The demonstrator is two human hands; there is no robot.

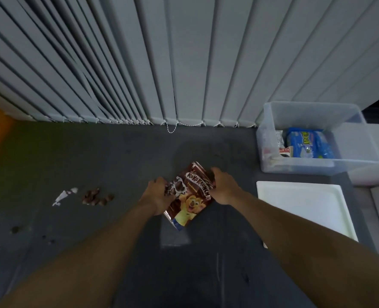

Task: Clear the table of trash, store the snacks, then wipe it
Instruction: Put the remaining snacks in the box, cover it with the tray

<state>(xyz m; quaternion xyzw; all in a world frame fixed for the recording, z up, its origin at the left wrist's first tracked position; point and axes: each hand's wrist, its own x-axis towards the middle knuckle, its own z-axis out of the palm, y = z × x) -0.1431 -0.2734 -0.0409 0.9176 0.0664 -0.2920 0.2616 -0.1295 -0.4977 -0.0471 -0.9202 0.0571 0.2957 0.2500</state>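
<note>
A brown Koko Krunch cereal packet [189, 200] lies at the middle of the dark table [121, 156]. My left hand [158, 193] grips its left edge and my right hand [223, 185] grips its upper right corner. To the left on the table sit a small heap of spilled brown cereal pieces [97, 196] and a torn white scrap of wrapper [64, 196]. A few dark crumbs [17, 229] lie further left near the front.
A clear plastic bin [273, 121] at the back right holds a blue snack pack [308, 143] and other packets. Its white lid [299, 207] lies flat in front of it. Grey vertical blinds [184, 63] hang behind the table.
</note>
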